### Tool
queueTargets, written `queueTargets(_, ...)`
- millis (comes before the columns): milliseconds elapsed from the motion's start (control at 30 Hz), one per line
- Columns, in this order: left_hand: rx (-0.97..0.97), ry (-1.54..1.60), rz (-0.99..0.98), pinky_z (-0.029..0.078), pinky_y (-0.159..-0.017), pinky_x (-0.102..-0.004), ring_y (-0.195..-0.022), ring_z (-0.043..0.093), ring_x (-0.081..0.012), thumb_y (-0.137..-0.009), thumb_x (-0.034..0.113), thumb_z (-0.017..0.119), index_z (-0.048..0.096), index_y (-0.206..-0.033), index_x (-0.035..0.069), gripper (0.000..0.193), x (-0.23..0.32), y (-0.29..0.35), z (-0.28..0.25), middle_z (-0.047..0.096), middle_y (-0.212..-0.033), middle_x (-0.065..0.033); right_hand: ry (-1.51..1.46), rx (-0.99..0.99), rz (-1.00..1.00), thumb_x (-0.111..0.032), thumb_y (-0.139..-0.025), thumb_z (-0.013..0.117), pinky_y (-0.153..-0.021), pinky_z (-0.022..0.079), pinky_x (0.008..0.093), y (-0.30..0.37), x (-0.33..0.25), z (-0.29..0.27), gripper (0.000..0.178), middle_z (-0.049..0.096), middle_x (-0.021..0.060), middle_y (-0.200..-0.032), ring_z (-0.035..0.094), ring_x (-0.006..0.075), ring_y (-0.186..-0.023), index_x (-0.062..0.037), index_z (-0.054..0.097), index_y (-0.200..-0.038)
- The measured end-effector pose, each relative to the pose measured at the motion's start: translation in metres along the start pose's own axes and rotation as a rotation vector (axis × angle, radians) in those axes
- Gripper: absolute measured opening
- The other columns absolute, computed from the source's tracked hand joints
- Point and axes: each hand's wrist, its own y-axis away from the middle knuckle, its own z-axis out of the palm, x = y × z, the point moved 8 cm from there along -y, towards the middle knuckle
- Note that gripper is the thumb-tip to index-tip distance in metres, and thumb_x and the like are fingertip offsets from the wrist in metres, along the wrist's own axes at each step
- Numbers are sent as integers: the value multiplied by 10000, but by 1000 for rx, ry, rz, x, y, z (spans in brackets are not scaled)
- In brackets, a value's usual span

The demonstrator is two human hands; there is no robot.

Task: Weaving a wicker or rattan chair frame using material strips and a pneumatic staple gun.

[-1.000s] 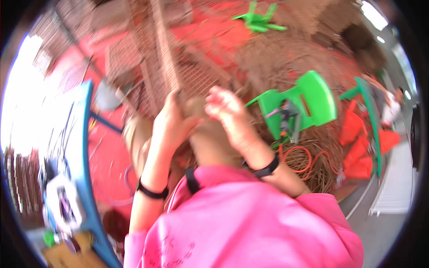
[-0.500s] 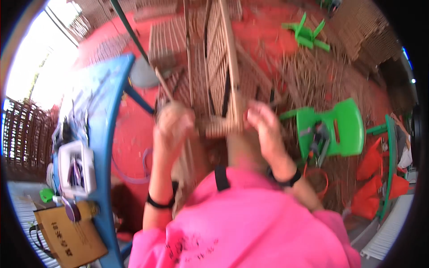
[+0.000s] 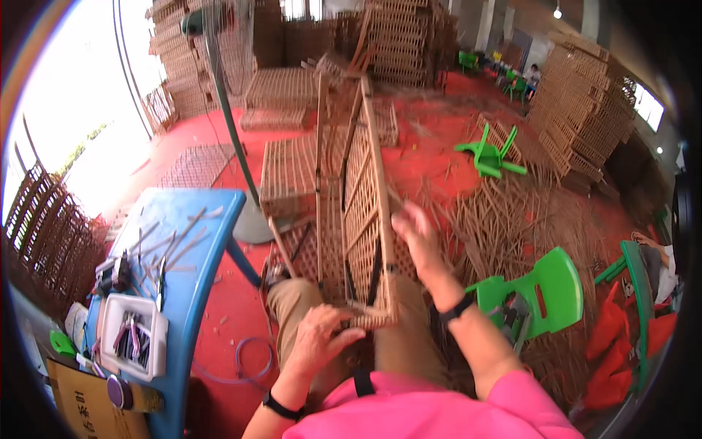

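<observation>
A long woven wicker frame (image 3: 363, 201) with pale wooden rails stands on edge between my knees, running away from me. At its near end, my left hand (image 3: 316, 342) rests over the left corner, fingers and thumb closing around the woven edge. My right hand (image 3: 418, 238) is raised beside the frame's right rail (image 3: 381, 190), with fingers spread and slightly bent and nothing visible in them. The fingertips are close to the rail; whether they touch it I cannot tell.
A blue table (image 3: 191, 252) at left carries loose strips and a white bin (image 3: 157, 351) of tools. At right is a green chair (image 3: 559, 293) with a tool on its seat. Cut strips (image 3: 497, 219) litter the red floor; stacked wicker panels (image 3: 585, 110) stand behind.
The view has tilted up, showing more of the room. My left hand has come down onto the frame's near corner. My right hand remains raised beside the right rail.
</observation>
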Motion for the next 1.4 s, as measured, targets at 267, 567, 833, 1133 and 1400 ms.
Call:
queueTargets(267, -56, 69, 57, 463, -791, -388, -783, 614, -294, -909, 223, 753, 714, -972, 31, 205, 19, 37, 24, 641, -807, -102, 291, -111, -236, -422, -784, 890, -1015, 500, 356, -105, -38, 32, 1134, 612, 192, -1331, 643, 234, -1163, 113, 265, -1564)
queueTargets(567, -123, 34, -77, 425, -929, -400, -911, 621, -242, -916, 253, 735, 734, -956, 77, 181, 4, 106, 7, 660, -911, -62, 359, -136, -276, -62, -760, 717, -777, 514, 410, -95, -58, 32, 576, 568, 160, -988, 594, 254, -883, 120, 452, -1237)
queueTargets(833, 119, -285, -121, 418, -1041, -435, -1176, 619, -309, -901, 185, 742, 720, -1099, 60, 235, 9, 86, -62, 686, -1146, -115, 337, 304, -278, -17, -689, 706, -775, 502, 389, -56, -60, -15, 490, 524, 117, -979, 556, 224, -890, 42, 451, -1104)
queueTargets(1133, 94, -467, -118, 423, -1034, -515, -1185, 579, -392, -865, 411, 776, 513, -1395, -39, 743, 31, -72, -5, 630, -1241, -221, 401, 612, -324, -64, -747, 669, -1224, 228, 543, -44, -58, -13, 956, 318, 423, -1469, 330, 540, -1399, 215, 148, -1499)
queueTargets(1400, 98, -312, -180, 462, -691, -530, -827, 611, -468, -844, 239, 749, 553, -891, 37, 285, -41, -105, -5, 599, -820, -216, 228, 557, -252, -469, -984, 648, -868, 446, 370, -21, -61, -134, 524, 584, 95, -1030, 552, 205, -955, 18, 599, -1172)
